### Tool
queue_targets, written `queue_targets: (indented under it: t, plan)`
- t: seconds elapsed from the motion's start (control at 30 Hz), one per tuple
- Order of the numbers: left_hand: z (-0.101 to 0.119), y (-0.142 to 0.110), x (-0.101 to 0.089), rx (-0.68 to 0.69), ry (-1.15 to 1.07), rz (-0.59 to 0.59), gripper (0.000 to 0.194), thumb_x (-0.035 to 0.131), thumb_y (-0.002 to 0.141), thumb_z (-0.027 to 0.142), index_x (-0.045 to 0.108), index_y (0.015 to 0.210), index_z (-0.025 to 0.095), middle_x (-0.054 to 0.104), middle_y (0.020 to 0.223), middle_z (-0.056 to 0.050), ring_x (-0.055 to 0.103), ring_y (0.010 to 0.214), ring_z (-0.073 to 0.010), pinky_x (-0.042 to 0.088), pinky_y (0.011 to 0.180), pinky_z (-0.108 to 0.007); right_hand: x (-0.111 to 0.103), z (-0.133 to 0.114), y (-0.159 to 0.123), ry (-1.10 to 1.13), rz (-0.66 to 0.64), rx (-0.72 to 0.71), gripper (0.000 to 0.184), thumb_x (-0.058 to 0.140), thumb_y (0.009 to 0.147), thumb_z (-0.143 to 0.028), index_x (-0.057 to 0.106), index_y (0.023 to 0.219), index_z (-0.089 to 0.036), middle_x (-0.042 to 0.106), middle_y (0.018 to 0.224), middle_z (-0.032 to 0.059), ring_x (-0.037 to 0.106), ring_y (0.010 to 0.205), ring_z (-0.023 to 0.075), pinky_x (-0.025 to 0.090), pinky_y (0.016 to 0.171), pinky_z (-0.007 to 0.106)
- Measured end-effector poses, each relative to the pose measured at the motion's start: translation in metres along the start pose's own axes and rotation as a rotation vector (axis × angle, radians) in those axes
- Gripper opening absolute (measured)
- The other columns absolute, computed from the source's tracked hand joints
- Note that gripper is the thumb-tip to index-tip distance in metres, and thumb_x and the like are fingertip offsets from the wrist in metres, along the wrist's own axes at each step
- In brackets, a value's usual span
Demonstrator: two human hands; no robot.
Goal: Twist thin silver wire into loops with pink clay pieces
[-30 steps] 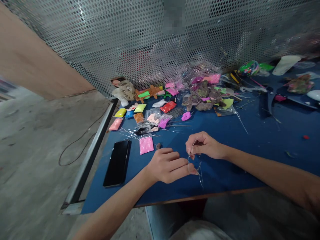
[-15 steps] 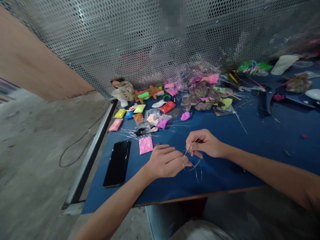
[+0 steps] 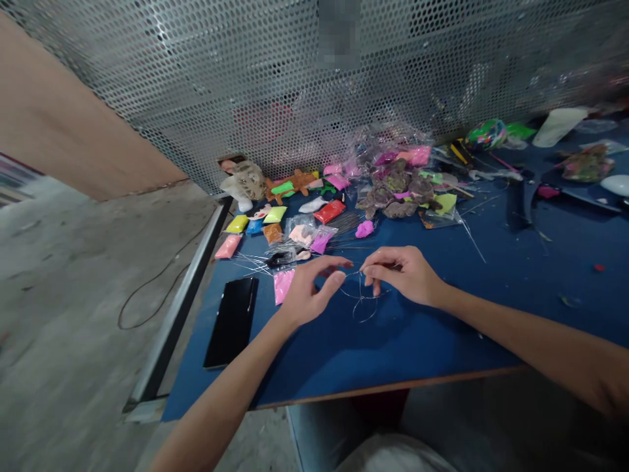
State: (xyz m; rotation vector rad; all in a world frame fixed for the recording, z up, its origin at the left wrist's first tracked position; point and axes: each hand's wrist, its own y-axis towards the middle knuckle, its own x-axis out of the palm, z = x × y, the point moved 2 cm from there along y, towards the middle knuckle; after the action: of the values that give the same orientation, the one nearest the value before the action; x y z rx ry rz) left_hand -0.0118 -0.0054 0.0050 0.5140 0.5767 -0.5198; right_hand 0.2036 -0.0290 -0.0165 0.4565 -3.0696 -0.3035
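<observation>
Thin silvery wire point(image 3: 362, 299), bent into loops, hangs over the blue table between my hands. Thumb and forefinger of my right hand point(image 3: 403, 274) pinch it at the top of the loops. My left hand point(image 3: 312, 288) has its thumb and fingers apart, close to the left end of the wire; no grip on it shows. A pink clay packet point(image 3: 284, 286) lies partly behind my left hand. Straight wires point(image 3: 253, 263) are spread on the table beyond that hand.
A black phone point(image 3: 230, 322) lies left of my left arm. Several coloured clay packets point(image 3: 329, 210), brownish lumps point(image 3: 398, 190) and plastic bags line the back of the blue table point(image 3: 442, 341). Behind them stands a perforated metal panel point(image 3: 206, 78). A white cup point(image 3: 559, 127) lies at back right.
My left hand has turned and opened away from the wire, moving up slightly. The wire loops have swung into a different shape, while my right hand keeps its pinch, a little further left.
</observation>
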Motion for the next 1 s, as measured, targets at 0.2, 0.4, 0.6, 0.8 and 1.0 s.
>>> queue_targets:
  t: [0.2,0.4,0.6,0.8,1.0]
  plan:
    - [0.01,0.001,0.013,-0.167,-0.056,-0.122,0.03,0.057,0.098,0.039,0.077,0.088,0.019,0.077,0.085,-0.002,0.068,0.074,-0.0141,0.049,0.07,-0.025,0.001,0.006,0.002,0.006,0.01,0.029,0.023,0.068,0.091,-0.039,0.073,0.09,-0.017,0.072,0.076,0.0028,0.066,0.058,0.0125,0.055,0.058,0.027]
    - [0.009,0.0,0.015,-0.228,-0.248,-0.206,0.03,0.055,0.099,0.039,0.074,0.089,0.017,0.076,0.086,-0.003,0.068,0.081,-0.0151,0.05,0.077,-0.025,0.003,0.004,0.001,-0.054,0.001,0.054,0.02,0.065,0.093,-0.036,0.071,0.089,-0.017,0.07,0.077,0.0023,0.06,0.058,0.0107,0.05,0.056,0.026]
    - [0.011,-0.001,0.017,-0.197,-0.239,-0.188,0.02,0.067,0.092,0.036,0.073,0.089,0.017,0.074,0.09,-0.004,0.065,0.081,-0.0143,0.05,0.077,-0.026,0.005,0.0,-0.001,-0.187,0.024,0.031,0.017,0.062,0.094,-0.03,0.072,0.087,-0.018,0.07,0.08,0.0019,0.06,0.063,0.0108,0.048,0.06,0.025]
    - [0.006,-0.002,0.018,-0.108,-0.075,-0.137,0.021,0.073,0.087,0.041,0.071,0.087,0.02,0.074,0.086,-0.001,0.067,0.077,-0.0131,0.051,0.073,-0.025,0.006,0.003,0.0,-0.126,-0.049,0.074,0.018,0.066,0.092,-0.034,0.075,0.09,-0.019,0.072,0.08,0.0023,0.059,0.06,0.0113,0.045,0.056,0.025]
    - [0.007,-0.002,0.011,0.245,0.482,0.049,0.03,0.074,0.085,0.049,0.07,0.096,0.022,0.076,0.09,-0.001,0.07,0.081,-0.017,0.047,0.073,-0.031,0.009,-0.001,-0.001,-0.145,-0.06,0.09,0.019,0.064,0.093,-0.034,0.073,0.088,-0.018,0.071,0.073,0.0016,0.062,0.063,0.0122,0.046,0.06,0.025]
